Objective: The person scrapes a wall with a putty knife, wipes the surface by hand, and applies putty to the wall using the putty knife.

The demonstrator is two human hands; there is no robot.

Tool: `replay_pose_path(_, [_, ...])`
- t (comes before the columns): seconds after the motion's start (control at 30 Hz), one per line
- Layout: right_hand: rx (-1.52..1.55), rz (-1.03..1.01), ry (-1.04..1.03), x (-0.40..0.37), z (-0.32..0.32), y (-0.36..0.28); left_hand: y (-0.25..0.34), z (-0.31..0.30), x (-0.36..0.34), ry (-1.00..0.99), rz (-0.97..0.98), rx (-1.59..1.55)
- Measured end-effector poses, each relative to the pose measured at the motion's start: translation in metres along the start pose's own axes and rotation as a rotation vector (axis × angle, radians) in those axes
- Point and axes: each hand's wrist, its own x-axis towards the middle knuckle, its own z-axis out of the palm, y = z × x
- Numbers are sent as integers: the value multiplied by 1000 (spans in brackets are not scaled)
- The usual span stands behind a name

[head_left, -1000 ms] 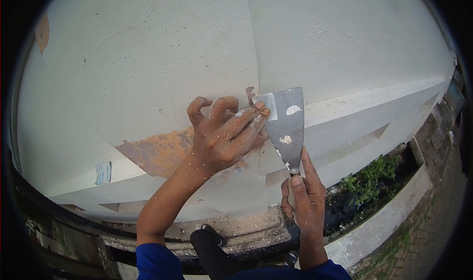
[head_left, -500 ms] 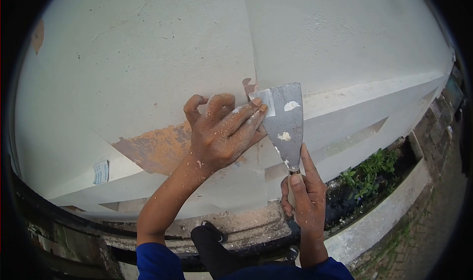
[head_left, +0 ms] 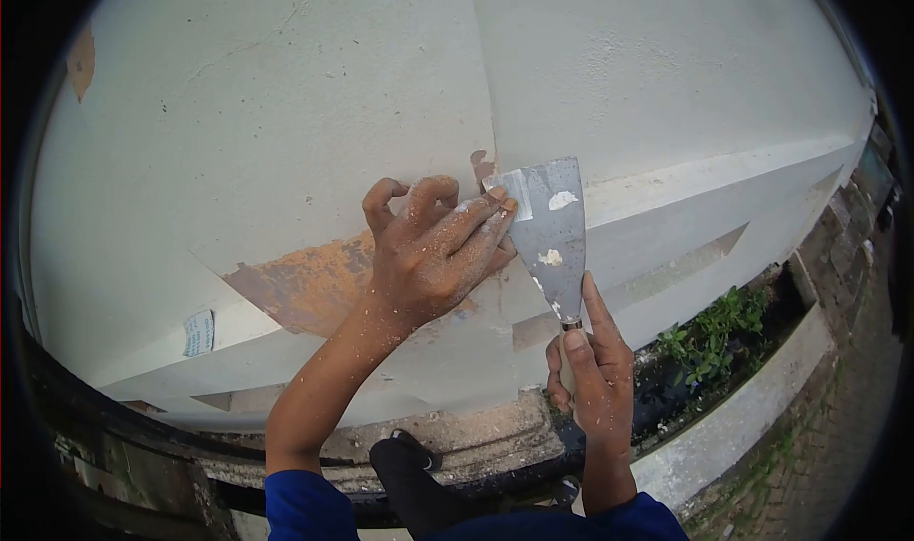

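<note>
A wide metal putty knife point(head_left: 555, 241) with white paint spots stands blade up against the pale wall point(head_left: 381, 84). My right hand point(head_left: 598, 374) grips its handle, thumb in front and index finger along the neck. My left hand point(head_left: 424, 250), dusted with white specks, presses its fingertips on the blade's upper left part, where a pale, shiny strip point(head_left: 514, 196) lies. Its other fingers are curled. Behind my left wrist, a peeled orange-brown patch point(head_left: 295, 289) shows on the wall. A small brown bare spot point(head_left: 482, 167) is just above the blade's left corner.
A printed paper scrap point(head_left: 199, 333) sticks to the wall's lower left ledge. Another peeled spot point(head_left: 82, 63) is at the upper left. Green plants point(head_left: 719, 336) grow in a dark ditch at the right, beside a concrete edge point(head_left: 743, 417). My leg point(head_left: 414, 479) is below.
The putty knife's handle and my right hand have shifted very slightly right. My left hand has moved a little right at the wrist, its fingertips still on the blade.
</note>
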Motion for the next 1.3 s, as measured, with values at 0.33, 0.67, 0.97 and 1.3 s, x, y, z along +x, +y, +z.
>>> replay_pose_path(0.33, [-27, -25, 18, 0, 0, 0, -2, -1, 11, 30, -36, 3])
replay_pose_path(0.67, [-19, -3, 35, -4, 4, -2, 0, 2, 3, 32, -29, -25])
replay_pose_path(0.97, [-40, -65, 5, -9, -6, 1, 3, 3, 7, 29, -21, -11])
replay_pose_path(1.3, [-3, -43, 11, 3, 0, 10, -5, 1, 3, 18, -14, 4])
